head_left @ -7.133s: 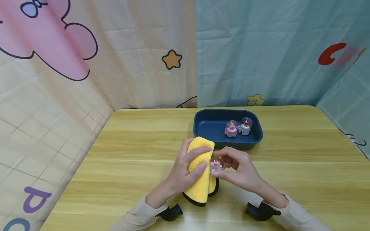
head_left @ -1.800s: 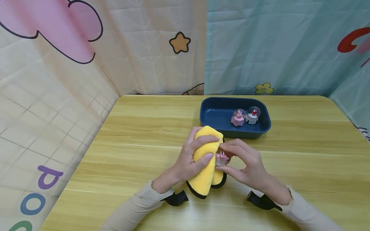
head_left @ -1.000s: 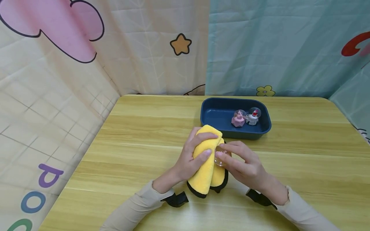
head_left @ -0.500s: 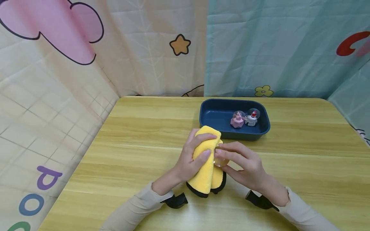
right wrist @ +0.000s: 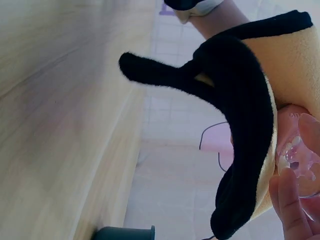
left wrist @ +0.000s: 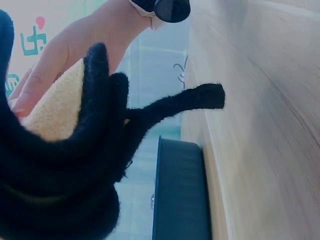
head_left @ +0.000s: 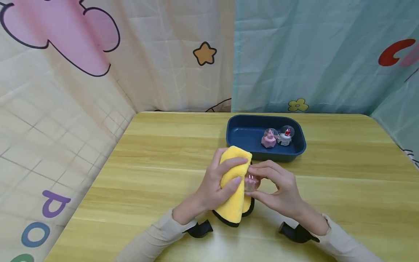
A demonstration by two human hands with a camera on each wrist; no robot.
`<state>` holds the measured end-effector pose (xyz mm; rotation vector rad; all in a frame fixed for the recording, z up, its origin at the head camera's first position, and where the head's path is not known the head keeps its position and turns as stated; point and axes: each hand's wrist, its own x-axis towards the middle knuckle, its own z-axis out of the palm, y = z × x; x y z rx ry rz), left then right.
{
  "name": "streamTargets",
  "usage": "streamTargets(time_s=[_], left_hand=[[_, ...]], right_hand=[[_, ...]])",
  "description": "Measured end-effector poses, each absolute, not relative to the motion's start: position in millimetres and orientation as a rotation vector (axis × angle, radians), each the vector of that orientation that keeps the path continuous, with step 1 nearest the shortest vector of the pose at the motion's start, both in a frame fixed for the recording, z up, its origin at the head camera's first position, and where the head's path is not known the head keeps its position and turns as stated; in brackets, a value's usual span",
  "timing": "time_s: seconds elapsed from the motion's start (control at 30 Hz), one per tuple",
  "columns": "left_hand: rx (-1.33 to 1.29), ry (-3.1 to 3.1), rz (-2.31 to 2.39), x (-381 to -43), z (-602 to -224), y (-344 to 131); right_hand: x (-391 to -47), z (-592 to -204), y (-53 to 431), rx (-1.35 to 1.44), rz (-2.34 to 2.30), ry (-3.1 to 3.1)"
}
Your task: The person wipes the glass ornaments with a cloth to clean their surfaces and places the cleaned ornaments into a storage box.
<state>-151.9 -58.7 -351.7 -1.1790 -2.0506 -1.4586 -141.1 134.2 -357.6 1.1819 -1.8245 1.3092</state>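
In the head view my left hand [head_left: 212, 185] grips a folded yellow cloth [head_left: 233, 207] with black edging, thumb on the near face. To its right, my right hand [head_left: 281, 189] pinches a small snow globe [head_left: 251, 182] between thumb and fingers, against the cloth. Its dome is clear, with pink figures inside. The right wrist view shows the pinkish globe [right wrist: 296, 152] close up, touching the cloth [right wrist: 295, 70]. The cloth's black edge hangs in front of the left wrist camera, and the globe is hidden there. Both hands are above the table.
Behind the hands stands a dark blue tray [head_left: 243, 136]. Two more snow globes sit at its right: one with a pink base [head_left: 269, 139], one with a white base and red figure [head_left: 285, 136]. The wooden table [head_left: 157, 174] ends at printed curtains [head_left: 170, 54].
The right fingers have shifted on the snow globe and turned it, so its pink figures show again. The left hand keeps its hold on the cloth. The globes in the tray stay put.
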Motion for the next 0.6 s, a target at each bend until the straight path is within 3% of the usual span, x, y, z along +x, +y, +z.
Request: streamTargets(time_s=[0.6], left_hand=[[-1.221,-2.041,-1.337,-151.2,-353.8,-58.7]], right_hand=[[-135.3,-353.1,141.7,1.081,1.874,-2.111]])
